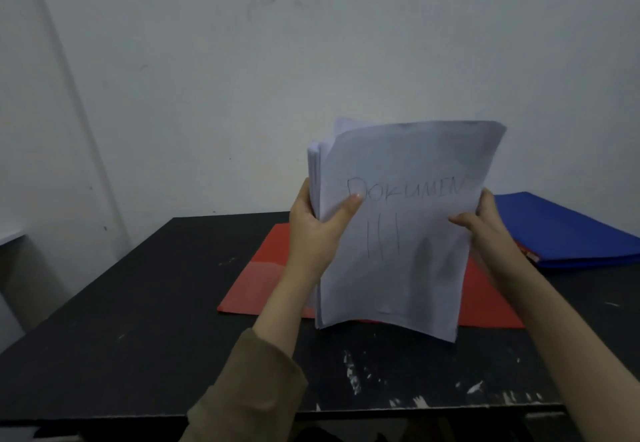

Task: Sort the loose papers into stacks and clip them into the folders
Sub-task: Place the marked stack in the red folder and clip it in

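I hold a stack of white papers [398, 233] upright above the table, its front sheet handwritten "DOKUMEN III". My left hand [317, 230] grips the stack's left edge, thumb across the front sheet. My right hand [481, 225] grips the right edge, thumb on the front and fingers behind. The stack's bottom edge stands at the near side of an open red folder [266, 279] lying flat on the table. A blue folder [561, 230] lies shut at the right, with a red edge showing beneath it.
The black table [156, 320] has white scuffs near its front edge. A pale wall rises right behind the table. Bare tabletop stretches to the left of the red folder.
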